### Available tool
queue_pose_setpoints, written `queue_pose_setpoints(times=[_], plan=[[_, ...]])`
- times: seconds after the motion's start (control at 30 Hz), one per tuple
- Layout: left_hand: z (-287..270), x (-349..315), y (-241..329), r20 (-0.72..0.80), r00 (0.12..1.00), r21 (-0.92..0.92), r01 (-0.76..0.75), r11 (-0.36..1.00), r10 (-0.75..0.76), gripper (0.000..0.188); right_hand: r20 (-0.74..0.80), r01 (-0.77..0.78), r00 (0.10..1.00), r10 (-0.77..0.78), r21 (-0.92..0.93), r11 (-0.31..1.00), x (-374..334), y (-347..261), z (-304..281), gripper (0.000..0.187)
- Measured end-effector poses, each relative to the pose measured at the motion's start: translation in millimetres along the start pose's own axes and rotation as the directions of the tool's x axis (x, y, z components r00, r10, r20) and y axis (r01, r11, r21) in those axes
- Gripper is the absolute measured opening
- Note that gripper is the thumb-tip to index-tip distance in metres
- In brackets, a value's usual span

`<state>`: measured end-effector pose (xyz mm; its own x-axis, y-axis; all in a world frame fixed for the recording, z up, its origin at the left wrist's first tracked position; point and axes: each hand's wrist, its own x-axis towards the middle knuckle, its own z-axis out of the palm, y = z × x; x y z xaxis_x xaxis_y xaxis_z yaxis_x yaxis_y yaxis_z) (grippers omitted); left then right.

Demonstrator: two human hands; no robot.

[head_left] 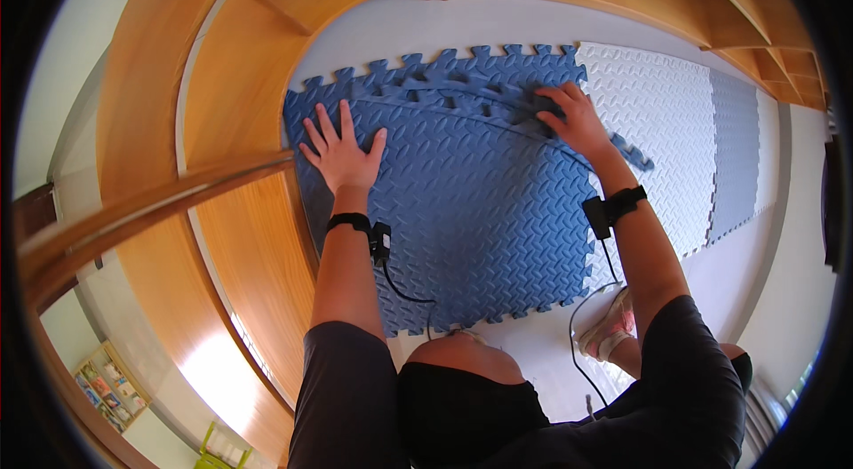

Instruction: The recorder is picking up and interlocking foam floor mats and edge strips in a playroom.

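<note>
A blue foam puzzle mat [462,211] with a textured surface and toothed edges lies on the pale floor in front of me. My left hand [340,152] rests flat on its left part with fingers spread. My right hand [573,118] presses on the mat's far right edge, fingers curled over the toothed seam. Under that edge lies another blue mat [426,78] further away. A white foam mat [662,123] adjoins on the right. Both wrists wear black bands with cables.
Wooden shelving [240,87] curves along the left and top. A grey-blue mat [736,149] lies beyond the white one on the right. My knees and a foot in a pale shoe [609,331] are at the mat's near edge.
</note>
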<state>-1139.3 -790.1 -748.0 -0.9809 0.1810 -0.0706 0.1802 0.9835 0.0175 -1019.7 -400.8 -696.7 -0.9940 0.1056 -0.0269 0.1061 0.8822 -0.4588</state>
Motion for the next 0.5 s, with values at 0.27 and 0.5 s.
queue_pose_setpoints(times=[0.27,0.5], plan=[[-1,4,-1,-0.004,1.000,-0.012,-0.023,1.000,0.023,0.088,-0.064,0.170,0.983,-0.171,-0.013,0.985,33,-13,28,0.037],[-1,4,1,0.000,1.000,-0.045,-0.006,0.999,0.006,0.088,0.196,0.094,0.976,-0.099,0.033,0.995,48,-6,11,0.023]])
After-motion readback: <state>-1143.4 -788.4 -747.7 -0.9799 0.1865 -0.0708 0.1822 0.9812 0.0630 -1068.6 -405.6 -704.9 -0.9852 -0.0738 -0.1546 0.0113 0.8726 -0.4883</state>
